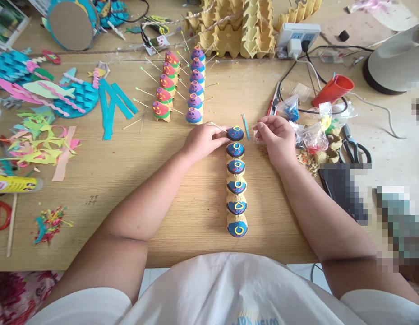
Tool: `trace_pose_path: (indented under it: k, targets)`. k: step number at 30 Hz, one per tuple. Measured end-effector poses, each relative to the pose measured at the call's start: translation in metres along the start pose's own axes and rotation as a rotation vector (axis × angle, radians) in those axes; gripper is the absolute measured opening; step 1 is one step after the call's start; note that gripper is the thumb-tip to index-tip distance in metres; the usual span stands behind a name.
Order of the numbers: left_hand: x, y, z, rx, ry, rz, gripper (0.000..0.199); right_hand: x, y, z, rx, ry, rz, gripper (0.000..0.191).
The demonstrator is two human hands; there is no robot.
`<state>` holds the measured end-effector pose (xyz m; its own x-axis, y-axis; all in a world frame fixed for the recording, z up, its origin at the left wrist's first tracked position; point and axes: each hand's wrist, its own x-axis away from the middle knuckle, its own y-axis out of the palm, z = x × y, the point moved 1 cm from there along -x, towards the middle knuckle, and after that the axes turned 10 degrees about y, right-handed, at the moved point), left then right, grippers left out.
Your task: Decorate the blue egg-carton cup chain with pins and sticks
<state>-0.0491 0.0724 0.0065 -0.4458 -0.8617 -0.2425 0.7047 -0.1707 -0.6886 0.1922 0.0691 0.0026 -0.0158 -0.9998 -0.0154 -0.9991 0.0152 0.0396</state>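
A column of several blue clay-covered egg-carton cups with yellow rings [237, 167] runs down the middle of the table. My left hand [209, 141] is beside the farthest cup [235, 133], fingers closed at its left side, where a thin stick slants into the cup. To the right of that cup, my right hand [275, 135] has thumb and fingers pinched together; a thin stick seems to show at the fingertips, too small to make out surely. A small blue tool [246, 127] lies between that cup and my right hand.
Rows of red-green cups [167, 82] and purple cups [195, 88] with pin-like sticks stand farther back. Paper scraps [43, 144] lie left. At the right are a red cup [333, 89], clay bags [314, 135], scissors [354, 151] and a power strip [299, 34] with cables.
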Motion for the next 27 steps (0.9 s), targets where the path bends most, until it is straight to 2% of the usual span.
trace_pose_path:
  k: [8,16,20,24,27]
  targets:
    - [0.0001,-0.0003,0.0007,-0.012,-0.013,-0.007,0.017,-0.0006,0.0022,0.0017,0.015,-0.001,0.027,0.051]
    - [0.0,0.0002,-0.0028,-0.025,-0.003,-0.011,0.025,-0.0017,0.0018,0.0045,0.03,0.041,0.008,0.028]
    - [0.0003,0.0006,-0.0015,-0.01,-0.019,0.001,0.017,-0.0008,0.0005,0.0015,0.028,0.063,0.001,0.022]
    - [0.0014,0.0002,0.0002,0.03,-0.028,0.045,0.028,-0.0002,-0.001,-0.0024,0.003,0.057,0.031,0.025]
    - [0.0035,-0.0021,-0.0009,0.01,-0.067,0.104,0.017,-0.0003,0.0002,-0.0027,-0.037,0.049,0.054,0.035]
